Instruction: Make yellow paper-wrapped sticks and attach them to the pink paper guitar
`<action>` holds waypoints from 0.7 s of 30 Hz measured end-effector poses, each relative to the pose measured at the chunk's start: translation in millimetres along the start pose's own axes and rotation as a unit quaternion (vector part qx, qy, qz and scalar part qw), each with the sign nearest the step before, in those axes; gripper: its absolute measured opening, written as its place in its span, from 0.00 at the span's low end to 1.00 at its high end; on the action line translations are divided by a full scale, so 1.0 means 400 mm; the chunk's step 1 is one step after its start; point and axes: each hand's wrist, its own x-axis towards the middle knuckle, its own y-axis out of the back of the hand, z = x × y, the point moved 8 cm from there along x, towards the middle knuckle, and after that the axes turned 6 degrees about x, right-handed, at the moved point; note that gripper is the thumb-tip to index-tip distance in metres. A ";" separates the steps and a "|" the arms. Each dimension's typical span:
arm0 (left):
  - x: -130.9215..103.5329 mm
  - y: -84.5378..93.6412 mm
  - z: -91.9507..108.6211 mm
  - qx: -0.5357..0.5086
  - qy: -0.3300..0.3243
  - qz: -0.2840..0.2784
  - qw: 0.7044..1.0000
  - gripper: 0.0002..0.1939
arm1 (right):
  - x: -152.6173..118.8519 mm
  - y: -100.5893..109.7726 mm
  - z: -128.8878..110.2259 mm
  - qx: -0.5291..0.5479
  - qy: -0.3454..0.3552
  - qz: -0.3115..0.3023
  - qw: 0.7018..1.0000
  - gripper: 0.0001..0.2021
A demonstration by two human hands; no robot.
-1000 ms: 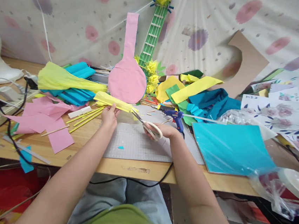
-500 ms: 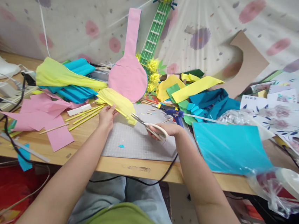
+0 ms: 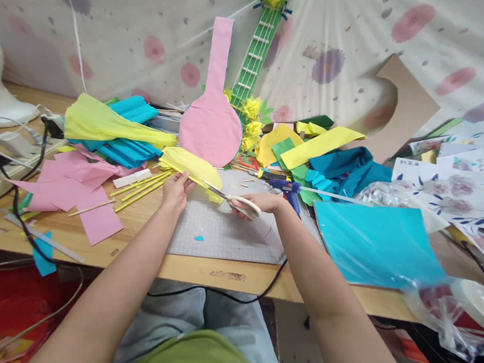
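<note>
My left hand (image 3: pixel 176 191) pinches the lower edge of a piece of yellow crepe paper (image 3: pixel 192 165), held above the left part of the grey cutting mat (image 3: pixel 228 240). In my right hand (image 3: pixel 254 204) is a pair of scissors (image 3: pixel 243 207) with white handles. Their blades point left and meet the right end of the yellow paper, where a small flap hangs down. Yellow-wrapped sticks (image 3: pixel 140 192) lie just left of my left hand. Behind the paper a pink banjo-shaped piece (image 3: pixel 212 127) leans upright.
A blue glue gun (image 3: pixel 286 191) lies right of the mat, near a blue sheet (image 3: pixel 375 245) in clear plastic. Pink paper scraps (image 3: pixel 68 187) and a black cable (image 3: pixel 19 211) are at left. A green model guitar neck (image 3: pixel 256 57) stands behind.
My right hand has moved the scissors left, bringing the blades onto the end of the yellow crepe paper. My left hand keeps its grip. The view has shifted slightly.
</note>
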 end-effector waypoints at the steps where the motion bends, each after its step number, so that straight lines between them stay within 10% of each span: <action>1: -0.002 -0.001 0.000 0.000 0.001 -0.002 1.000 0.06 | 0.001 -0.002 -0.003 -0.001 0.004 0.000 1.000 0.21; 21: -0.002 0.001 -0.012 -0.011 0.018 -0.003 1.000 0.04 | 0.006 0.011 -0.024 -0.061 0.038 0.053 0.996 0.19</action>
